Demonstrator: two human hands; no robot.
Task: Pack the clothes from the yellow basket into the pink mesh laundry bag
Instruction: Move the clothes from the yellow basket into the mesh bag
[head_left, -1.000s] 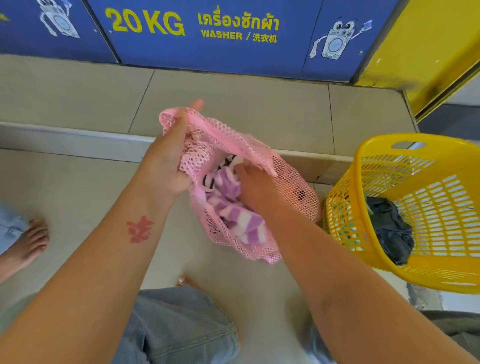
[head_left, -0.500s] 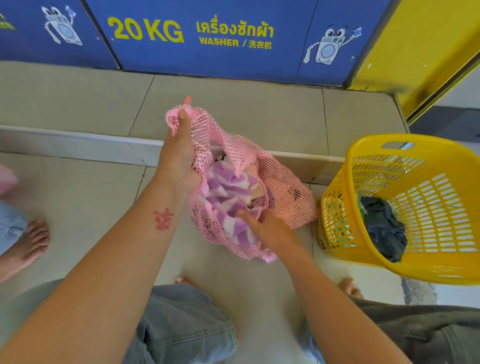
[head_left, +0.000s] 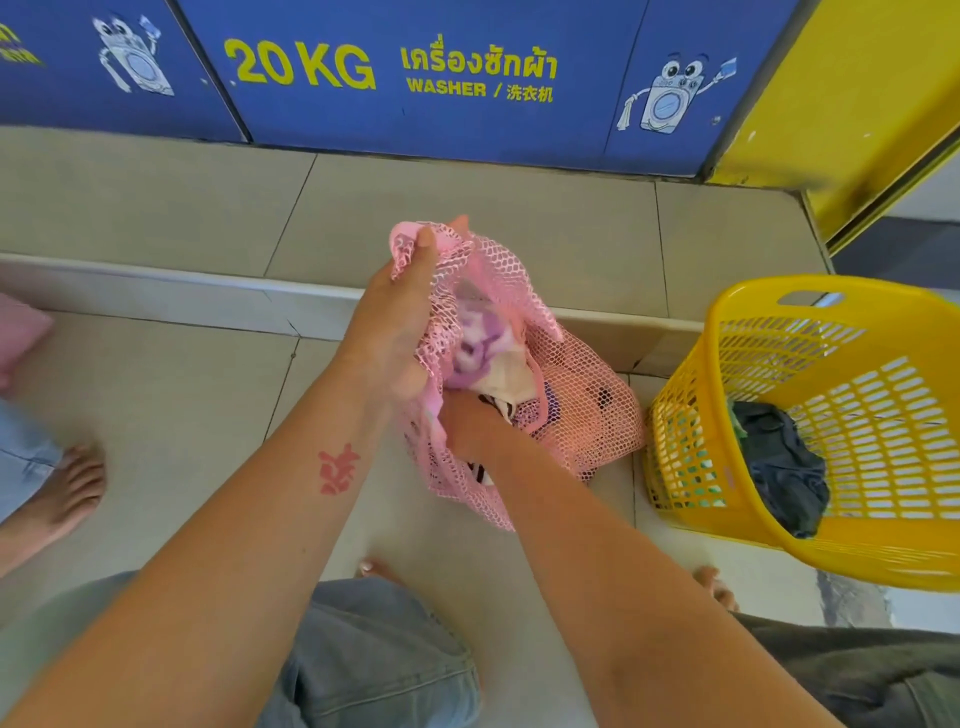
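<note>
Left hand (head_left: 400, 332) clenched the raised rim of the pink mesh laundry bag (head_left: 587, 415), holding its mouth up. Right hand (head_left: 470, 428) was sunk inside beside the purple-and-white garment (head_left: 480, 340); I could not tell its fingers' set. Yellow basket (head_left: 857, 564) stood just right of the bag, dark clothes (head_left: 784, 462) lying in it

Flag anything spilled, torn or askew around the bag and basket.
Nothing spilled or torn. The yellow basket looks tipped rather than level, dark clothes slumped in its low corner. The left hand grips the rim of the pink mesh bag; the right hand is pushed inside, fingers hidden.
</note>
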